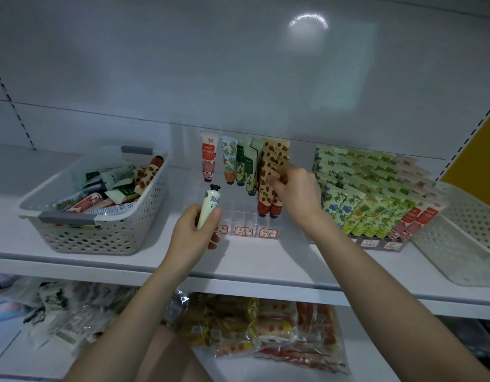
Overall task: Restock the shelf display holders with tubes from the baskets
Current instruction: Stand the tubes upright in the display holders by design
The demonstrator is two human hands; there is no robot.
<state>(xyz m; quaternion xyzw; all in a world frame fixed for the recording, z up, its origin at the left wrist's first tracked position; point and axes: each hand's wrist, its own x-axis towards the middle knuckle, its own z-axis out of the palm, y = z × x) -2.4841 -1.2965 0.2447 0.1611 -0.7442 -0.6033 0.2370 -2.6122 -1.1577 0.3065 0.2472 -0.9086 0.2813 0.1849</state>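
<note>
My left hand (195, 230) grips a pale green tube (209, 206) with a black cap pointing up, just in front of the clear display holder (238, 216). My right hand (293, 188) pinches the flat end of a strawberry-print tube (267, 188) standing in the holder's right-hand row. Red, orange and green tubes (230, 161) stand at the back of the holder's other rows. The white perforated basket (100, 205) on the left of the shelf holds several mixed tubes.
A second holder (376, 194) on the right is packed with green, yellow and red tubes. An empty white basket (464, 235) lies tilted at the far right. Price labels (255, 231) line the holder fronts. Bagged goods (266, 332) fill the lower shelf.
</note>
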